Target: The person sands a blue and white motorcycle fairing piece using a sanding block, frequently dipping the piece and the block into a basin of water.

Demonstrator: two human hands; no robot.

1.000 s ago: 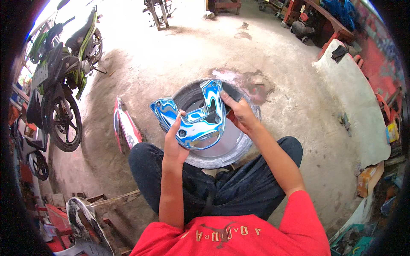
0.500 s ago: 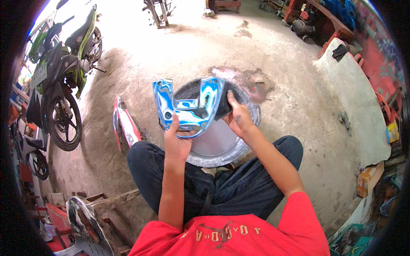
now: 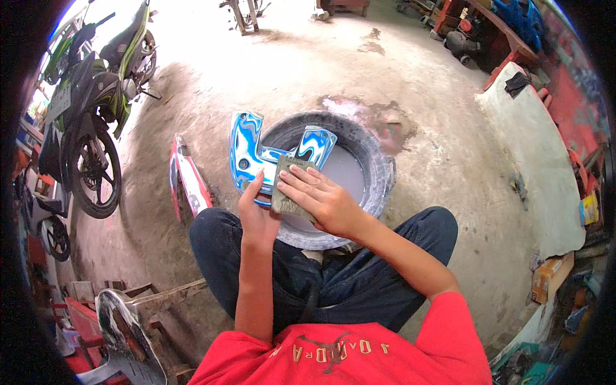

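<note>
My left hand [image 3: 258, 208] is closed on the lower edge of a blue, white and silver plastic motorcycle body panel [image 3: 244, 146], thumb on its face. The panel is U-shaped with a crossbar and screw holes, tilted above a round dark basin [image 3: 383, 186]. My right hand [image 3: 324, 199] presses a grey-green sheet of sandpaper [image 3: 289, 204] against the panel's lower right part, its fingers stretched along the sheet and its thumb hidden. The sheet covers that part of the panel. Cloudy grey water [image 3: 353, 168] shows in the basin, between my bent knees.
A red and white body panel [image 3: 190, 183] lies on the concrete floor to the left. Beyond it stands a black and green motorcycle [image 3: 96, 122]. A dark, white-streaked panel [image 3: 128, 337] is at lower left. A pale sheet [image 3: 536, 160] and a cardboard box [image 3: 552, 276] are on the right.
My right hand has moved left and down from the panel's right edge, bringing the sandpaper onto its face. The sheet's grey-green back now shows instead of its dark side. My left hand keeps its hold.
</note>
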